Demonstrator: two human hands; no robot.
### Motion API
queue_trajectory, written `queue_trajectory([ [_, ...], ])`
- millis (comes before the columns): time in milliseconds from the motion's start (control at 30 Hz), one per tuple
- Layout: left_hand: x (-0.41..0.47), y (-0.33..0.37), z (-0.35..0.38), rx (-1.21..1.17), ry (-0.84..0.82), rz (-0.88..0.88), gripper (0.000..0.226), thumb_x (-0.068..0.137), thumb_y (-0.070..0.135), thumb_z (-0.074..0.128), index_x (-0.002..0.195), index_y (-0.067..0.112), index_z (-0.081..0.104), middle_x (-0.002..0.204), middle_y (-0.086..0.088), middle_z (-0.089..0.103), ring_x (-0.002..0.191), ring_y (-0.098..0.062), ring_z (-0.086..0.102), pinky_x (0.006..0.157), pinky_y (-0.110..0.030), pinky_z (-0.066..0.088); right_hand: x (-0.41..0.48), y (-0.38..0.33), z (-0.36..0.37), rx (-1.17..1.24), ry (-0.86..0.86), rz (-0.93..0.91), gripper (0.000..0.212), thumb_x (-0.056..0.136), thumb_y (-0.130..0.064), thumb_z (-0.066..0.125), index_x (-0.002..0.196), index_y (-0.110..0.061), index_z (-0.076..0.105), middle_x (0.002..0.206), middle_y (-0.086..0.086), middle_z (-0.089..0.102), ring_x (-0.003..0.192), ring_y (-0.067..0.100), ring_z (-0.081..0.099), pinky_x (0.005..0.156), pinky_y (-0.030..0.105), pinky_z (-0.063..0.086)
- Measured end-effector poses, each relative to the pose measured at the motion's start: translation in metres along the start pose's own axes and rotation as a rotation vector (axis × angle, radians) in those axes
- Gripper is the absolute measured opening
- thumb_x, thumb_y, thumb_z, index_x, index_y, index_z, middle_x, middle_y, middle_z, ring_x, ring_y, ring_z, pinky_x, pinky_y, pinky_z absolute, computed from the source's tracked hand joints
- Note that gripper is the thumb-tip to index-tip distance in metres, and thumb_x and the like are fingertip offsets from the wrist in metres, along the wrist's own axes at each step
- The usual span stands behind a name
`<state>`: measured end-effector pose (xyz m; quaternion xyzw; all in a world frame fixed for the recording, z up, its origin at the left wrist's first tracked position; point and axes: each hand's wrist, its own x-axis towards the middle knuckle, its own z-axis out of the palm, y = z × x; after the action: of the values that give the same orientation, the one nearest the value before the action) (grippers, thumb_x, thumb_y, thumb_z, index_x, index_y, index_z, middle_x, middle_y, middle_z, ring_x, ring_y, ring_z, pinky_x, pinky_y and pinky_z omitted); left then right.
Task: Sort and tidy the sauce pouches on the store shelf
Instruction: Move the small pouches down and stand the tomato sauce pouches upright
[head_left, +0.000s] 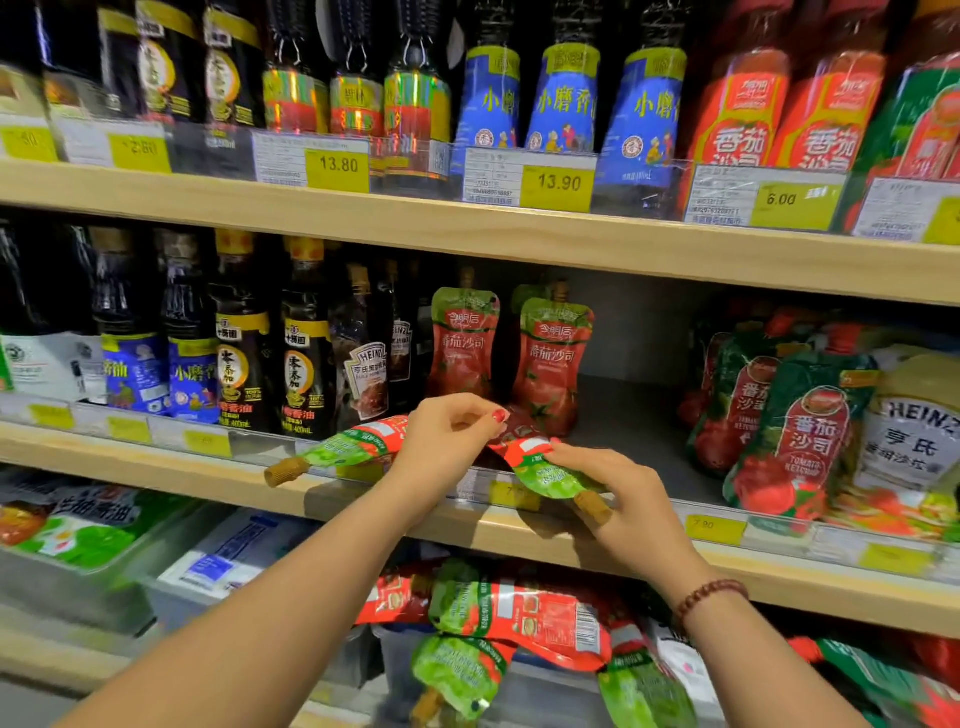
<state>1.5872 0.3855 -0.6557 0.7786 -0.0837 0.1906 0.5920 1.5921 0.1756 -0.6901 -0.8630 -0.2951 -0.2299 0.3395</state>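
Two red-and-green ketchup pouches lie flat at the front of the middle shelf (649, 447), caps pointing outward. My left hand (447, 441) grips the left pouch (348, 447), whose brown cap sticks out past the shelf edge. My right hand (618, 499) holds the right pouch (545, 467) by its green top. Behind them two matching pouches stand upright, one on the left (462, 343) and one on the right (553, 358). Several more of the same pouches (519, 618) lie jumbled on the shelf below.
Dark sauce bottles (301, 358) stand left of the upright pouches. Larger green-and-red ketchup pouches (795, 431) and a Heinz bottle (914, 426) fill the right side. Bare shelf floor lies between the two groups. Bottles line the top shelf (519, 228); yellow price tags run along the edges.
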Motion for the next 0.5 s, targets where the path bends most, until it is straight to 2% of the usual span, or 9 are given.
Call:
queue_trajectory([
  [100, -0.004, -0.001, -0.003, -0.039, -0.015, -0.008, 0.012, 0.088, 0.025, 0.062, 0.089, 0.022, 0.073, 0.088, 0.008, 0.073, 0.088, -0.003, 0.066, 0.083, -0.026, 0.051, 0.004, -0.005, -0.011, -0.028, 0.015, -0.053, 0.051, 0.074, 0.005, 0.066, 0.112, -0.029, 0.067, 0.111, -0.006, 0.068, 0.103, 0.014, 0.063, 0.089, 0.042, 0.051],
  [200, -0.003, 0.002, -0.008, -0.067, -0.044, 0.019, 0.017, 0.087, 0.033, 0.061, 0.099, 0.027, 0.071, 0.101, 0.014, 0.071, 0.098, 0.004, 0.062, 0.084, -0.017, 0.047, 0.019, -0.017, -0.032, 0.003, 0.083, -0.096, 0.034, 0.077, -0.007, 0.072, 0.106, -0.025, 0.070, 0.105, -0.005, 0.071, 0.097, 0.013, 0.066, 0.084, 0.040, 0.054],
  [267, -0.001, 0.003, -0.010, -0.077, -0.121, 0.050, 0.028, 0.082, 0.033, 0.067, 0.110, 0.030, 0.066, 0.109, 0.019, 0.065, 0.105, 0.007, 0.058, 0.085, -0.012, 0.046, 0.034, -0.027, -0.049, 0.021, 0.113, -0.084, 0.024, 0.078, -0.012, 0.073, 0.100, -0.022, 0.073, 0.097, -0.007, 0.072, 0.091, 0.007, 0.067, 0.081, 0.033, 0.056],
  [333, 0.003, 0.004, -0.009, -0.020, -0.219, 0.062, 0.049, 0.073, 0.030, 0.076, 0.120, 0.033, 0.059, 0.117, 0.022, 0.059, 0.111, 0.010, 0.052, 0.090, -0.011, 0.044, 0.050, -0.036, -0.063, 0.072, 0.085, -0.056, 0.021, 0.076, -0.011, 0.074, 0.092, -0.024, 0.073, 0.086, -0.013, 0.070, 0.083, -0.003, 0.064, 0.073, 0.022, 0.053],
  [400, 0.007, 0.004, -0.003, 0.066, -0.278, 0.060, 0.062, 0.068, 0.025, 0.081, 0.125, 0.029, 0.056, 0.124, 0.014, 0.058, 0.116, 0.003, 0.050, 0.097, -0.018, 0.042, 0.063, -0.045, -0.072, 0.100, 0.003, -0.030, 0.020, 0.075, -0.013, 0.075, 0.089, -0.028, 0.072, 0.081, -0.019, 0.067, 0.078, -0.007, 0.062, 0.068, 0.016, 0.048],
  [500, 0.012, 0.001, 0.009, 0.031, -0.295, 0.058, 0.049, 0.069, 0.018, 0.081, 0.115, 0.020, 0.063, 0.116, 0.005, 0.066, 0.109, -0.007, 0.060, 0.096, -0.030, 0.047, 0.076, -0.051, -0.073, 0.095, -0.101, -0.013, 0.021, 0.075, -0.018, 0.076, 0.096, -0.018, 0.074, 0.088, -0.010, 0.072, 0.084, 0.003, 0.067, 0.073, 0.024, 0.054],
])
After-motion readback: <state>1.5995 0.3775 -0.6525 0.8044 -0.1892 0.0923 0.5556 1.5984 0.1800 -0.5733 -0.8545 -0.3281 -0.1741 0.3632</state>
